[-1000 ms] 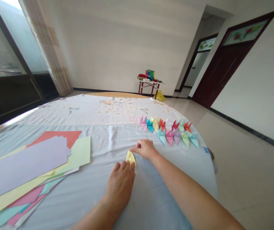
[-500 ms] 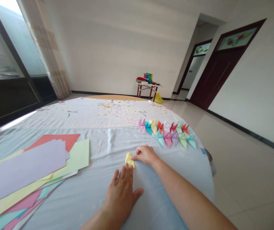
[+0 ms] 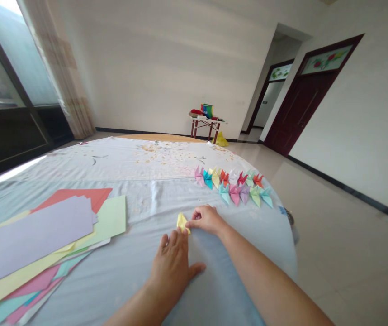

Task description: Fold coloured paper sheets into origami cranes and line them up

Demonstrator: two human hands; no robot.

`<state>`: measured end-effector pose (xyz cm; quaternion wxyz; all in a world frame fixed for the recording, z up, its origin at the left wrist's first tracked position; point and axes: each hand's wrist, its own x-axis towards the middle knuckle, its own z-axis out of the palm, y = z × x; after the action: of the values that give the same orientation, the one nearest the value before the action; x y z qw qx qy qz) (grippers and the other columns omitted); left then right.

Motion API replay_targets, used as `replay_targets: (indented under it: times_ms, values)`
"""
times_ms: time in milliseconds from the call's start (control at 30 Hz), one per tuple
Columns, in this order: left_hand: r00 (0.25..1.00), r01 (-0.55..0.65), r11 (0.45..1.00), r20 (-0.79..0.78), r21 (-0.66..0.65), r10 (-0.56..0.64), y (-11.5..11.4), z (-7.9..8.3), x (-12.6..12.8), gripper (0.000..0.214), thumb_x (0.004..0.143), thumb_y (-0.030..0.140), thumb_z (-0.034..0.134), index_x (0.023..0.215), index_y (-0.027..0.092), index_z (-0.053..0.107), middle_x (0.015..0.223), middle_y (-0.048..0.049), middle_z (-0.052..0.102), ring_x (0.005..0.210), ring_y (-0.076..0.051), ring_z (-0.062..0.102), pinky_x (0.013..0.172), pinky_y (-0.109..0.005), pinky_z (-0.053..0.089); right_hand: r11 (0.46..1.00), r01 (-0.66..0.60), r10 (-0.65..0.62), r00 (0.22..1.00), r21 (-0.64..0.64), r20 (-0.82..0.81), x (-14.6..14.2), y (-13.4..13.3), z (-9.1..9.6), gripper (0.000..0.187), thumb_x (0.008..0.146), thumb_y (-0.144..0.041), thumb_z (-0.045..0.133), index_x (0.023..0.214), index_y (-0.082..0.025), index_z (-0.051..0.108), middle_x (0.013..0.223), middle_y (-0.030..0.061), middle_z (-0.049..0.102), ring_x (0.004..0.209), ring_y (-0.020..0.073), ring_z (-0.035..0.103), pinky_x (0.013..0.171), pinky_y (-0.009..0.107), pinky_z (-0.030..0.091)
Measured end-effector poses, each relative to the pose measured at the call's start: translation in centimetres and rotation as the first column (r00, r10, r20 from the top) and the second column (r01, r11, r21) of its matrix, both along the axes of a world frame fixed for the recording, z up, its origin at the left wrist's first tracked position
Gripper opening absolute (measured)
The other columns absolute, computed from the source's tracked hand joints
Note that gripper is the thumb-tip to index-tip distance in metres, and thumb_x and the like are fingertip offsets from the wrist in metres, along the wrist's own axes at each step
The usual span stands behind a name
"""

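A small folded piece of yellow paper [image 3: 181,221] lies on the table in front of me, its upper end narrowing to a point. My left hand [image 3: 172,258] rests palm down, fingers stretched out and thumb spread to the right, with the fingertips pressing the paper's lower edge. From the right, my right hand [image 3: 205,218] pinches the paper's right edge between thumb and curled fingers. Part of the paper is hidden under the fingertips.
Several folded paper cranes [image 3: 234,194] stand in two rows at the right. Left of my hands lies a stack of coloured paper sheets [image 3: 38,240]. A pale flowered cloth [image 3: 136,262] covers the round table. Beyond it stands a small side table [image 3: 207,121] with things on it.
The yellow paper's upper end looks more pointed now. Both hands stay at the paper in nearly the same pose. My view has shifted slightly.
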<state>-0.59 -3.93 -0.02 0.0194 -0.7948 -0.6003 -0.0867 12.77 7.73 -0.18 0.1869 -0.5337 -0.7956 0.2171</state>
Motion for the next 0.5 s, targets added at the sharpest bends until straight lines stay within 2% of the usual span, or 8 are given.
replay_targets:
  times_ms: [100,333,500]
  values:
    - [1.0,0.002,1.0,-0.003,-0.001,-0.002,-0.3,-0.2,0.1,0.073,0.068,0.052,0.058,0.124,0.006,0.047,0.126,-0.0225,0.048,0.116,-0.035,0.044,0.094,-0.049,0.034,0.999,-0.038,0.038,0.999,0.007,0.01,0.2,-0.2,-0.2,0.035,0.057,-0.054,0.068,0.065,-0.02,0.066,0.064,-0.0008,0.062,0.076,0.0163,0.051,0.071,0.027,0.029]
    - [0.998,0.037,0.997,0.042,0.071,-0.04,-0.5,-1.4,-0.2,0.074,0.066,0.057,0.057,0.124,0.011,0.049,0.124,-0.0222,0.051,0.114,-0.037,0.045,0.092,-0.05,0.034,0.996,-0.059,0.059,0.998,0.071,-0.001,0.2,-0.2,-0.7,0.036,0.061,-0.054,0.066,0.064,-0.019,0.065,0.066,0.0004,0.062,0.075,0.0163,0.049,0.071,0.029,0.026]
    - [0.997,0.03,0.999,0.068,0.026,-0.031,-0.1,-0.3,-0.3,0.069,0.067,0.056,0.058,0.122,0.015,0.051,0.123,-0.0209,0.052,0.113,-0.037,0.046,0.091,-0.05,0.033,0.991,-0.082,0.082,0.997,0.104,0.0,0.3,-0.6,-0.6,0.032,0.066,-0.051,0.064,0.066,-0.019,0.064,0.069,0.0006,0.061,0.077,0.0159,0.049,0.07,0.028,0.026]
